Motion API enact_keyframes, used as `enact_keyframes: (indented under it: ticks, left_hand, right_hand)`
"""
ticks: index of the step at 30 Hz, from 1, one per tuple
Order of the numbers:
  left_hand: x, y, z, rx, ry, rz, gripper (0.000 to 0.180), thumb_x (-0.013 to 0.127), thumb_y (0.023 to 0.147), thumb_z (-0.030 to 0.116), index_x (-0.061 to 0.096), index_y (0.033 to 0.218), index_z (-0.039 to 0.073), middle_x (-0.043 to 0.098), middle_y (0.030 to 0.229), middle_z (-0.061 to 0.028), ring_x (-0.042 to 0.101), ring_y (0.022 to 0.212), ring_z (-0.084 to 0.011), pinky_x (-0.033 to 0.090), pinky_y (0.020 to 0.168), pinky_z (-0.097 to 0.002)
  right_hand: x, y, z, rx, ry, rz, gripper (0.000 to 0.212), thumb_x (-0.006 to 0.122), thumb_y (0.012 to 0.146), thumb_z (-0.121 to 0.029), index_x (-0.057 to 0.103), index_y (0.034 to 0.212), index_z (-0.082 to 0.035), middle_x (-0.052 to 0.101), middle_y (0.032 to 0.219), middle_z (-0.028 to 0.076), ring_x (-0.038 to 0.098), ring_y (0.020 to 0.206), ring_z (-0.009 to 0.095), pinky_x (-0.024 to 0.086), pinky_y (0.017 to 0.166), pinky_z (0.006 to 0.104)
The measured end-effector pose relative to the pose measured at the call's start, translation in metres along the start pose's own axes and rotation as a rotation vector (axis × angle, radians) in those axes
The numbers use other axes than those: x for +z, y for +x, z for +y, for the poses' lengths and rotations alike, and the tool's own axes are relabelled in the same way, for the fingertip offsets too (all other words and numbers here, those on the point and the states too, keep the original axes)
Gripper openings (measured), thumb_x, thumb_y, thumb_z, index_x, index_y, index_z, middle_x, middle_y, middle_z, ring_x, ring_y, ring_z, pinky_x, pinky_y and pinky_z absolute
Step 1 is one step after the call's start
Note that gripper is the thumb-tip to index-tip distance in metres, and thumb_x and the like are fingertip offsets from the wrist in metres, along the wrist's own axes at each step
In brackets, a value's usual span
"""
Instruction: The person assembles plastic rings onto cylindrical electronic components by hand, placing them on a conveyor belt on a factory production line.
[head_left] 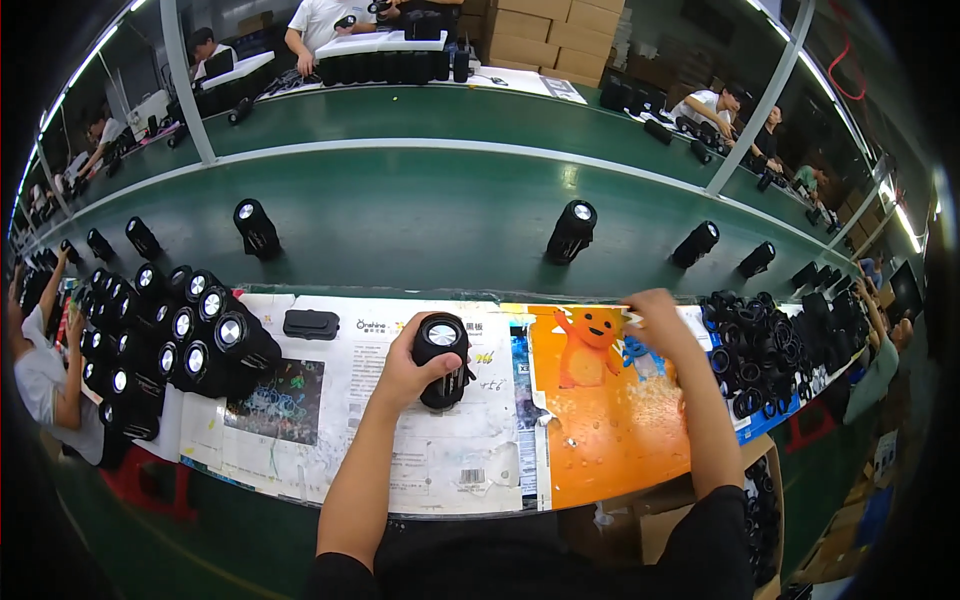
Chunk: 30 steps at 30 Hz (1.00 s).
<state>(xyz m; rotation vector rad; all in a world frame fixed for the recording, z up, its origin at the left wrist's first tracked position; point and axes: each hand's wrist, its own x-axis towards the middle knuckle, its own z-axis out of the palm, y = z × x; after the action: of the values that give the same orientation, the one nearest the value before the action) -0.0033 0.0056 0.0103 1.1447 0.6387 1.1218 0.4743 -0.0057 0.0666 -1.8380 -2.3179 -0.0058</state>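
Observation:
My left hand (405, 368) is wrapped around a black cylindrical speaker (441, 388), which stands on end over the white printed board with its silver round cap facing up. To the right, my right hand (657, 318) is raised above the far edge of an orange sheet (600, 440) with a cartoon figure on it. Its fingers are curled in, and whatever they may hold is too small or hidden to make out. A flat dark oblong piece (311, 324) lies on the white board (340, 450), left of the held speaker.
Many similar speakers (232, 338) crowd the bench's left end. A heap of black rings (752, 350) lies at the right. Spaced speakers (571, 232) stand on the green conveyor (400, 220) beyond. An open carton (765, 500) sits low at the right. Other people work around the line.

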Motion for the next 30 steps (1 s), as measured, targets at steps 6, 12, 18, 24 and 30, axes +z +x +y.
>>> enact_keyframes:
  ticks: [6, 12, 18, 24, 30]
  left_hand:
    - [-0.001, 0.002, -0.002, -0.019, -0.004, 0.007, 0.066, 0.098, 0.084, 0.026, 0.063, 0.136, 0.004, 0.072, 0.12, -0.0059, 0.07, 0.111, -0.0168, 0.058, 0.101, -0.0329]
    - [-0.002, 0.003, -0.008, 0.084, 0.066, 0.038, 0.07, 0.096, 0.086, 0.034, 0.06, 0.136, 0.002, 0.076, 0.113, -0.0136, 0.079, 0.099, -0.025, 0.065, 0.091, -0.0397]
    - [0.003, 0.001, 0.0, -0.013, 0.022, 0.015, 0.067, 0.097, 0.086, 0.031, 0.062, 0.137, 0.004, 0.072, 0.121, -0.0064, 0.069, 0.113, -0.0171, 0.058, 0.102, -0.0334]
    - [0.002, 0.005, -0.002, -0.027, -0.005, 0.029, 0.066, 0.096, 0.088, 0.031, 0.063, 0.137, 0.004, 0.072, 0.121, -0.0071, 0.07, 0.112, -0.017, 0.059, 0.101, -0.0333]
    - [-0.001, 0.003, -0.005, -0.027, 0.009, 0.033, 0.064, 0.095, 0.089, 0.032, 0.063, 0.136, 0.004, 0.072, 0.122, -0.0069, 0.07, 0.112, -0.0166, 0.058, 0.1, -0.0332]
  right_hand:
    - [0.009, 0.014, -0.167, -0.607, 0.469, -0.337, 0.051, 0.083, 0.089, -0.009, 0.071, 0.138, -0.009, 0.07, 0.141, 0.01, 0.06, 0.138, 0.034, 0.048, 0.118, 0.045]
    - [0.03, -0.02, -0.177, -0.228, 0.473, -0.158, 0.052, 0.084, 0.094, -0.024, 0.07, 0.141, -0.008, 0.067, 0.145, 0.012, 0.059, 0.136, 0.036, 0.049, 0.116, 0.0436]
    - [0.04, -0.033, -0.191, 0.083, 0.487, 0.085, 0.047, 0.086, 0.096, -0.035, 0.073, 0.131, -0.007, 0.063, 0.129, 0.016, 0.06, 0.128, 0.034, 0.052, 0.106, 0.0436]
    - [0.049, -0.025, -0.186, -0.308, 0.403, -0.011, 0.031, 0.084, 0.095, -0.022, 0.075, 0.121, -0.006, 0.068, 0.125, 0.012, 0.059, 0.127, 0.034, 0.052, 0.108, 0.0442]
    - [0.01, 0.036, -0.185, -0.419, 0.269, -0.378, 0.027, 0.078, 0.1, -0.025, 0.077, 0.119, -0.006, 0.066, 0.132, 0.012, 0.06, 0.125, 0.034, 0.051, 0.109, 0.0444]
